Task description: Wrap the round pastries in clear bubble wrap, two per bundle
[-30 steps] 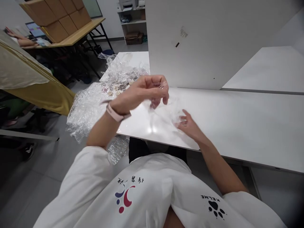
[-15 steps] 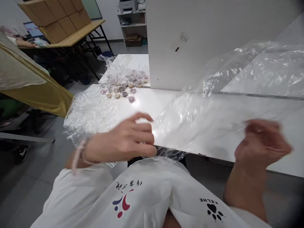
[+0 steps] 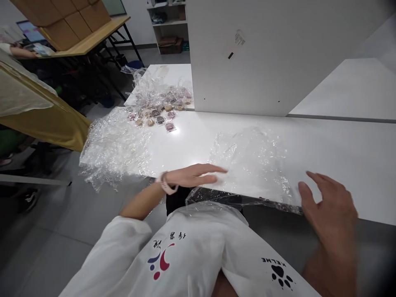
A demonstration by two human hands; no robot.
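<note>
A sheet of clear plastic film (image 3: 250, 159) lies crinkled on the white table in front of me, its near edge hanging over the table's front toward my shirt. My left hand (image 3: 198, 175), with a pale band at the wrist, is at the film's left edge, fingers stretched out; whether it touches the film I cannot tell. To the right of the film, my right hand (image 3: 331, 202) is spread with thumb and fingers apart, slightly blurred and holding nothing.
A heap of crumpled clear film (image 3: 116, 144) covers the table's left end. Behind it are several small wrapped round pieces (image 3: 160, 119), brown, tan and pinkish. A white upright panel (image 3: 238, 78) rises at the back. Cardboard boxes (image 3: 71, 24) sit on a wooden table; a person's arm shows there.
The film was up in the air, stretching to the upper right; now it lies on the table. My right hand has opened from a closed grip, and my left hand has moved right and straightened.
</note>
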